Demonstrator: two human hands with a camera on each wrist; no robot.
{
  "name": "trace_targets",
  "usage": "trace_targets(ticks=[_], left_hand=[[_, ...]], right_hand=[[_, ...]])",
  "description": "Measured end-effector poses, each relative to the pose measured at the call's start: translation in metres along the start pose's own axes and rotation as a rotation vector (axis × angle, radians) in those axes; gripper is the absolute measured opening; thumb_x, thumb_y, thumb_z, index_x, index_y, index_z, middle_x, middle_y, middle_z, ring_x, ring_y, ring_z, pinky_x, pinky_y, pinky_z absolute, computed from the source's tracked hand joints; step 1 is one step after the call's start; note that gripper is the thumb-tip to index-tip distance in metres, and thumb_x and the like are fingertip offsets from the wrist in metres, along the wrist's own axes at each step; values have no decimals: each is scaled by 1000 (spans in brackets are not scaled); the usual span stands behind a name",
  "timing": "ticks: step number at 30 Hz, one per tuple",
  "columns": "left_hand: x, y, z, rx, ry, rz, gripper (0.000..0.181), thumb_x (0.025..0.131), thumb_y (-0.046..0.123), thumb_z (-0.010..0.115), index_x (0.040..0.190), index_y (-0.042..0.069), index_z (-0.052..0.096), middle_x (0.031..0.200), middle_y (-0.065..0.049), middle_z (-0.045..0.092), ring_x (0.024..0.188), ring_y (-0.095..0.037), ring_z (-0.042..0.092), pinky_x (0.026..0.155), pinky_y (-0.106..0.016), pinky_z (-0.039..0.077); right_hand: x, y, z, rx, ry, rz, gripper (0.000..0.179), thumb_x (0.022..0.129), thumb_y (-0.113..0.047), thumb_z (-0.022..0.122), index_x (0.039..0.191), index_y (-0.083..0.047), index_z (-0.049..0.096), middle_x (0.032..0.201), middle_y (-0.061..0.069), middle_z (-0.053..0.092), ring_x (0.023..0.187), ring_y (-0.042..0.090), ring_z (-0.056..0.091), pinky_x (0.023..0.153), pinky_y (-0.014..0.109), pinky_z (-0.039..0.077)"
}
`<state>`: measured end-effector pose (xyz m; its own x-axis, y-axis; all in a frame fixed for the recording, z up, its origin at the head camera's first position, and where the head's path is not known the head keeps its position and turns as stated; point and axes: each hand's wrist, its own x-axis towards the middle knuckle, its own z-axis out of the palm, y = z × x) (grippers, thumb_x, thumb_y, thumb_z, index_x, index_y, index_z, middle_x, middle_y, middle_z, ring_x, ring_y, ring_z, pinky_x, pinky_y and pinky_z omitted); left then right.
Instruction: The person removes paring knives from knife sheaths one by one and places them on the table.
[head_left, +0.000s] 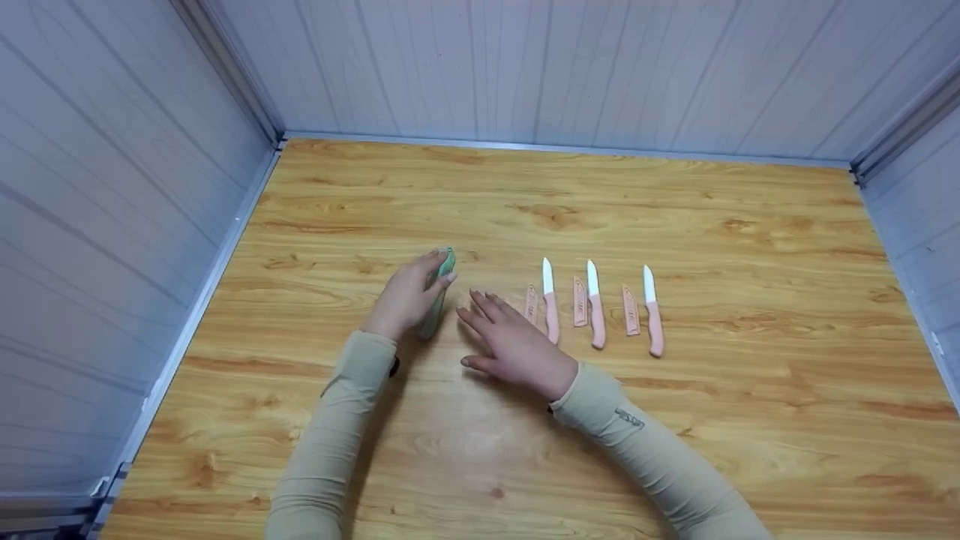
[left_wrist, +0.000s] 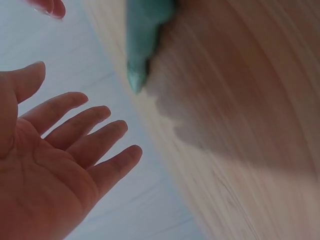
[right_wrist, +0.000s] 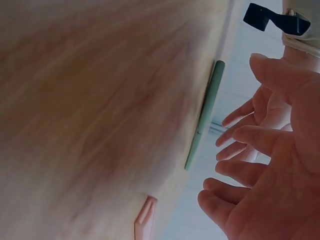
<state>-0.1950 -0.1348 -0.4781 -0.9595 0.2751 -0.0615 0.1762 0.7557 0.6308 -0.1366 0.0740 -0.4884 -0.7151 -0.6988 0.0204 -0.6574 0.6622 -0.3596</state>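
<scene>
A slim green object (head_left: 430,326), apparently a knife in its sheath, lies on the wooden table. My left hand (head_left: 407,295) hovers over it in the head view and hides its middle. In the left wrist view the green object (left_wrist: 142,37) appears apart from that hand (left_wrist: 55,155), whose fingers are extended and hold nothing. To the right, my right hand (head_left: 517,343) is held with fingers spread above the table, empty. The right wrist view shows the green object (right_wrist: 206,115) beyond that hand's fingers (right_wrist: 245,172).
Right of my right hand lie three pink-handled knives with white blades: a left one (head_left: 549,285), a middle one (head_left: 596,307) and a right one (head_left: 652,315). Pink sheaths, including one (head_left: 631,311), lie beside them. Pale panel walls (head_left: 510,67) border the wooden table (head_left: 750,420).
</scene>
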Motion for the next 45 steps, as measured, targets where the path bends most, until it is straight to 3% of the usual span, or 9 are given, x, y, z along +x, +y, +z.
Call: trace_targets(ticks=[10,17,28,35,45], left_hand=[[10,-3,2,82,-95,-2,53,101,37,46,147,10,38,152,-13,29,137,-32,29,111,-46,25],[16,-2,5,170,-131,-1,55,102,37,44,148,10,34,154,-11,26,139,-30,27,112,-44,24],[21,-3,9,307,-169,30,54,103,35,42,148,7,33,154,-13,25,139,-36,23,112,-51,20],[22,-3,10,359,-174,38,51,104,33,39,149,11,32,154,-11,25,138,-41,22,110,-57,20],[19,-2,14,373,-159,13,49,102,13,45,149,15,33,154,-9,26,139,-40,22,110,-57,20]], right_hand=[[24,-7,9,-13,-65,-81,73,90,-46,62,145,-5,38,155,19,19,141,35,18,115,38,11],[41,-16,17,-65,-50,-157,56,86,-44,66,125,-5,55,147,17,34,140,35,20,115,40,15],[44,-18,20,-105,-116,-84,64,88,-45,64,133,-3,50,150,17,30,140,34,20,115,38,15],[42,-15,11,-47,-73,-70,58,85,-36,68,130,-4,52,140,14,42,131,32,37,110,38,28],[46,-18,10,-53,-35,-46,40,84,-20,70,117,-2,57,128,12,48,109,28,51,88,37,48]])
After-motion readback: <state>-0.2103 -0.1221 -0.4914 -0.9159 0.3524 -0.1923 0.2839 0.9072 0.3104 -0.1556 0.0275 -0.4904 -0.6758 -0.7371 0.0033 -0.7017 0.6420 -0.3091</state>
